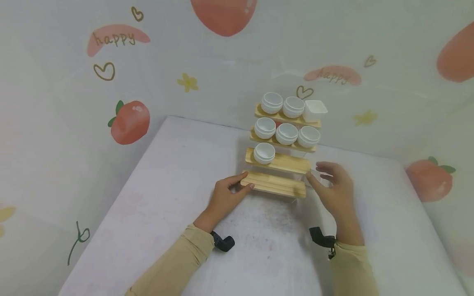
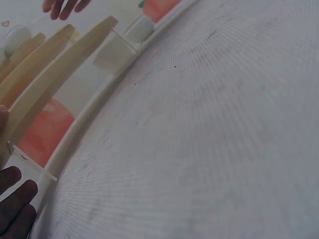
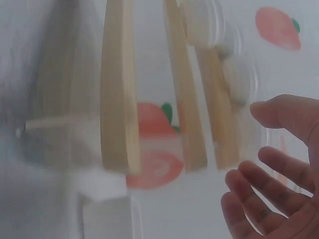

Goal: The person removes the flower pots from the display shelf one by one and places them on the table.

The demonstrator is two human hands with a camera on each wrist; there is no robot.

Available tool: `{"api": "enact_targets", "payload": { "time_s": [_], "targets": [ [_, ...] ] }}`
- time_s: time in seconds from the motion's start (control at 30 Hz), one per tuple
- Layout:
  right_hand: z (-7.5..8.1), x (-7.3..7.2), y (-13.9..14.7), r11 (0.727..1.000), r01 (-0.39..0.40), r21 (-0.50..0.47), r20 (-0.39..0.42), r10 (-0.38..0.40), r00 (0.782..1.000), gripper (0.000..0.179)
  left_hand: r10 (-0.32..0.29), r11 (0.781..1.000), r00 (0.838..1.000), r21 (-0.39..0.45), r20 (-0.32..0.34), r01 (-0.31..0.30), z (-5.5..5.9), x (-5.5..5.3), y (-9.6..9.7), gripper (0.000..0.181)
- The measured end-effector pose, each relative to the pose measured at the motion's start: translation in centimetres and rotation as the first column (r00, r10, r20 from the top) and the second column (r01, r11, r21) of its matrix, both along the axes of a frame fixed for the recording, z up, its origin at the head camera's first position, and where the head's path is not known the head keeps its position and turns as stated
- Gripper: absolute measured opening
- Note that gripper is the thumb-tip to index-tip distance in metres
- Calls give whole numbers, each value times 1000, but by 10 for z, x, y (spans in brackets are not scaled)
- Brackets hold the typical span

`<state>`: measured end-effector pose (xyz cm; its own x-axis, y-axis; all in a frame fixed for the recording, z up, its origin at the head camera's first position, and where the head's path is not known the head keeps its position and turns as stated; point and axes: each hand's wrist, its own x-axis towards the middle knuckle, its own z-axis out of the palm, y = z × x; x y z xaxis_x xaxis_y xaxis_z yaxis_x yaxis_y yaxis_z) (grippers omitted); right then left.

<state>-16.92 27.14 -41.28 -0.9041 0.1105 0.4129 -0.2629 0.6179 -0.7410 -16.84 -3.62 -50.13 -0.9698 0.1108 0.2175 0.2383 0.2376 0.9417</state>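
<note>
A tiered display stand with wooden shelves stands on the white table, its lowest shelf bare. My left hand grips the left end of that shelf, thumb at the front edge and index finger behind. White round bowls sit on the upper shelves: one on the second, three on the third, two on the top. Beside the top pair is a white square bowl. My right hand is off the stand's right side, fingers loosely bent and apart, holding nothing; its thumb is near the second shelf's end.
A white dish rests on the table to the right of the stand, mostly hidden behind my right hand in the head view. Behind the stand, the wall covering bears printed peaches. Clear supports hold up the shelves.
</note>
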Motion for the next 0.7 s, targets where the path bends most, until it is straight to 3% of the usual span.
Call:
{"api": "enact_targets", "payload": {
  "time_s": [0.23,0.7],
  "targets": [
    [1,-3,-17,993,-105,-48,-26,104,994,37,2,1000,1000,6,3,-2,1,0,0,52],
    [5,-10,-53,976,-197,-95,-65,191,979,39,1,1000,1000,18,21,-1,3,2,0,52]
  ]
}}
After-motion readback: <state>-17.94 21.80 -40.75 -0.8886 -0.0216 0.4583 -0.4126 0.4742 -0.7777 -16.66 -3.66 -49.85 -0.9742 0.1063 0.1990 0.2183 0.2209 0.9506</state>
